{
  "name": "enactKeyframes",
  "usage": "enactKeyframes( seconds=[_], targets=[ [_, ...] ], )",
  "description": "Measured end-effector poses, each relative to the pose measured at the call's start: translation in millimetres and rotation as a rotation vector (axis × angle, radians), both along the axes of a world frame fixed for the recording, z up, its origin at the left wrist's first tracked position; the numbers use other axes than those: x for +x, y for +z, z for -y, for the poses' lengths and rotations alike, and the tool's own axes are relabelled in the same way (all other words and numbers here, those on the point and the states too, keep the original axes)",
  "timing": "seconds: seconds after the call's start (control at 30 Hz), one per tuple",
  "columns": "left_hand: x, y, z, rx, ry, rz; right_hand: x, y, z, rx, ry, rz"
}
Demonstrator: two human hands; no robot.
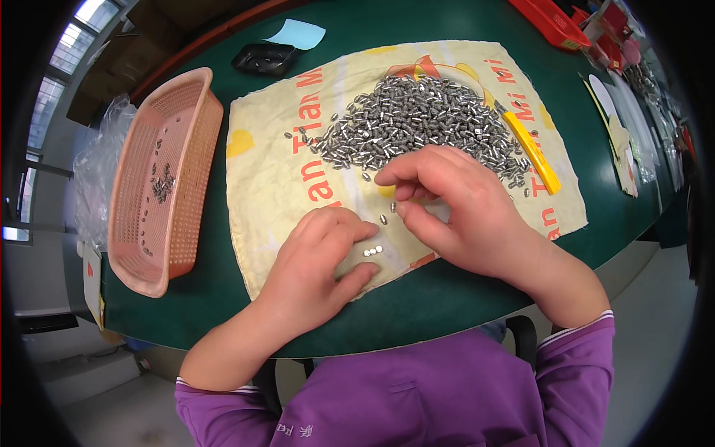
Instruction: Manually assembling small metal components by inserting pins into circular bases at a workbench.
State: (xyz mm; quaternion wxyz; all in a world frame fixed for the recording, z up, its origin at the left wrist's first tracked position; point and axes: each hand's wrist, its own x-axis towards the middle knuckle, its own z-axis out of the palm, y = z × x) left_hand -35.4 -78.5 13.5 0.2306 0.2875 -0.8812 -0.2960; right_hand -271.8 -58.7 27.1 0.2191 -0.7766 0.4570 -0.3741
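Note:
On a pale yellow printed cloth (pixel 272 141) lies a wide heap of small silvery metal barrel-shaped pieces (pixel 417 119). My left hand (pixel 316 257) rests on the cloth's near side, thumb and forefinger apart. Between those fingertips, a short row of pieces (pixel 373 252) shows bright round ends. My right hand (pixel 465 205) hovers at the heap's near edge, its forefinger bent and its thumb apart from it. Close to that thumb tip is one loose piece (pixel 393 207), with another piece (pixel 383 220) just nearer to me. Some of the right fingers are hidden behind the hand.
A pink perforated basket (pixel 202 160) holding some metal pieces stands at left, beside clear plastic bags (pixel 97 164). A yellow strip-like tool (pixel 532 153) lies right of the heap. Behind are a black dish (pixel 264 59), a light blue sheet (pixel 296 34) and a red tray (pixel 551 26).

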Motion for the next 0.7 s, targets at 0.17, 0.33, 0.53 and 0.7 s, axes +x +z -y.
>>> enactKeyframes(
  seconds=[0.17,0.33,0.53,0.7],
  targets=[
    [-8.3,-0.7,-0.7,-0.095,-0.059,0.013,3.2,-8.0,0.7,-0.003,-0.054,-0.011],
    [-10.6,-0.8,-0.1,-0.191,-0.066,0.040,2.6,-12.6,2.0,0.006,-0.036,-0.025],
    [3.5,0.6,2.7,0.832,0.300,-0.446,2.4,-14.1,3.8,-0.045,-0.065,-0.015],
    [14.1,-9.5,20.6,1.331,0.056,-0.901,0.2,-11.7,-0.5,-0.024,-0.060,-0.045]
  ],
)
